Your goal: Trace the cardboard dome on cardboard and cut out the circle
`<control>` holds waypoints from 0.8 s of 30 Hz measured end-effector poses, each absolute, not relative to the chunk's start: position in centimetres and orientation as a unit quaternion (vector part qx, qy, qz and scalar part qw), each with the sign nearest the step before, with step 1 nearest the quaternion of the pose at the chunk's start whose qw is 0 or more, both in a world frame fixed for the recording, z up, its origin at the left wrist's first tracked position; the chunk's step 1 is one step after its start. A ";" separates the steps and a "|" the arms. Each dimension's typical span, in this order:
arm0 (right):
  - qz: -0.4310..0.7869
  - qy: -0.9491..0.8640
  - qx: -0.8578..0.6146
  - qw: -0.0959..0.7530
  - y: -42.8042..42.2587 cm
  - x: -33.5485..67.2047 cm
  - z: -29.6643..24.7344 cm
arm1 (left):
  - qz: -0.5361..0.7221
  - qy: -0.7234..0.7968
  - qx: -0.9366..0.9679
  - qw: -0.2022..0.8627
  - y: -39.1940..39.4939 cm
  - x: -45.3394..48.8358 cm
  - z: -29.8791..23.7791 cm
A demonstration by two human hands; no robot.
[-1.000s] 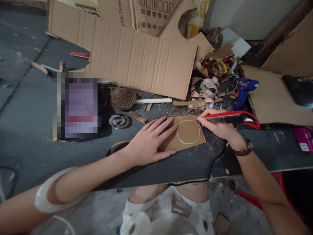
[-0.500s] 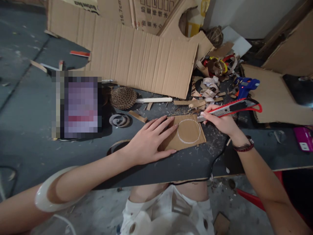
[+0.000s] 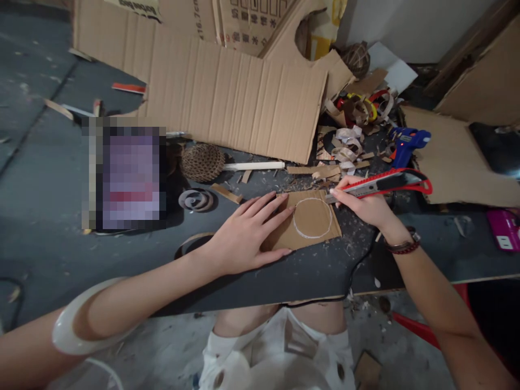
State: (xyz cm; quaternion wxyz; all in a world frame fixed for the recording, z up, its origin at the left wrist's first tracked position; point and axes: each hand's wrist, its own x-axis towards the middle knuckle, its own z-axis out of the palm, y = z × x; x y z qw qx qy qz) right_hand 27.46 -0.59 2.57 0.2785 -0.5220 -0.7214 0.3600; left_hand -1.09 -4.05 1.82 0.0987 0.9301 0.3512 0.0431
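My left hand (image 3: 247, 233) lies flat with spread fingers on a small piece of brown cardboard (image 3: 325, 233), pressing it to the dark tabletop. A white chalk-like circle (image 3: 312, 218) is drawn on that piece, just beyond my fingertips. My right hand (image 3: 361, 203) grips a red utility knife (image 3: 377, 184), with its blade tip close to the upper right of the circle. Whether the tip touches the cardboard, I cannot tell.
A large corrugated cardboard sheet (image 3: 235, 97) lies beyond the hands. Around it are a blue glue gun (image 3: 406, 143), cardboard scraps (image 3: 347, 146), a cardboard spiral (image 3: 196, 200) and a round woven cardboard piece (image 3: 202, 162). A pixelated object (image 3: 130, 173) stands at left; a magenta power strip (image 3: 504, 230) sits right.
The knife's handle end has swung upward in the picture while its tip stays near the circle. My left hand and the cardboard piece stay in place.
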 end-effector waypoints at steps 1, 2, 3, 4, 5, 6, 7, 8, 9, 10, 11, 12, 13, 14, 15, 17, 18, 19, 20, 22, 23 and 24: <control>0.375 -0.708 -0.526 0.286 -0.5 27.6 2.4 | 0.043 0.352 0.930 0.099 -4.1 -1.1 1.8; 0.390 -0.694 -0.530 0.294 -0.4 27.6 2.3 | 0.043 0.352 0.930 0.100 -4.1 -1.1 1.8; 0.404 -0.679 -0.533 0.303 -0.3 27.7 2.3 | 0.042 0.351 0.930 0.100 -4.1 -1.1 1.8; 0.416 -0.666 -0.535 0.313 -0.3 27.7 2.2 | 0.041 0.350 0.930 0.101 -4.1 -1.1 1.8; 0.424 -0.657 -0.535 0.320 -0.3 27.7 2.2 | 0.040 0.350 0.930 0.101 -4.1 -1.1 1.8; 0.428 -0.652 -0.535 0.325 -0.3 27.7 2.2 | 0.041 0.349 0.931 0.101 -4.1 -1.1 1.8; 0.429 -0.650 -0.536 0.327 -0.3 27.7 2.3 | 0.041 0.349 0.931 0.101 -4.1 -1.1 1.8; 0.427 -0.651 -0.537 0.326 -0.3 27.7 2.3 | 0.043 0.349 0.931 0.101 -4.0 -1.1 1.8; 0.423 -0.653 -0.538 0.325 -0.3 27.7 2.3 | 0.045 0.349 0.931 0.100 -4.0 -1.1 1.8; 0.420 -0.654 -0.539 0.324 -0.3 27.6 2.2 | 0.047 0.349 0.931 0.100 -4.0 -1.1 1.8; 0.419 -0.654 -0.541 0.323 -0.3 27.7 2.2 | 0.049 0.348 0.931 0.101 -4.0 -1.1 1.8; 0.418 -0.654 -0.542 0.323 -0.3 27.7 2.2 | 0.051 0.348 0.931 0.101 -4.0 -1.1 1.8; 0.417 -0.653 -0.543 0.322 -0.3 27.7 2.2 | 0.052 0.347 0.931 0.101 -4.0 -1.1 1.7; 0.416 -0.655 -0.544 0.320 -0.3 27.7 2.1 | 0.052 0.347 0.931 0.102 -4.0 -1.1 1.7; 0.413 -0.658 -0.543 0.318 -0.3 27.8 2.1 | 0.053 0.347 0.931 0.102 -4.0 -1.1 1.7; 0.401 -0.670 -0.542 0.311 -0.4 27.7 2.2 | 0.053 0.347 0.931 0.101 -4.0 -1.1 1.7; 0.393 -0.678 -0.541 0.306 -0.5 27.7 2.3 | 0.053 0.347 0.931 0.101 -4.0 -1.1 1.7; 0.382 -0.685 -0.542 0.300 -0.6 27.6 2.3 | 0.054 0.347 0.931 0.102 -4.0 -1.1 1.7; 0.369 -0.693 -0.545 0.296 -0.7 27.5 2.4 | 0.054 0.347 0.931 0.102 -4.0 -1.1 1.7; 0.337 -0.708 -0.551 0.286 -1.1 27.1 2.5 | 0.053 0.348 0.930 0.102 -4.0 -1.1 1.7; 0.319 -0.715 -0.554 0.283 -1.3 26.9 2.6 | 0.053 0.348 0.930 0.103 -4.0 -1.0 1.7; 0.304 -0.721 -0.556 0.281 -1.4 26.7 2.6 | 0.052 0.348 0.930 0.105 -4.0 -1.0 1.7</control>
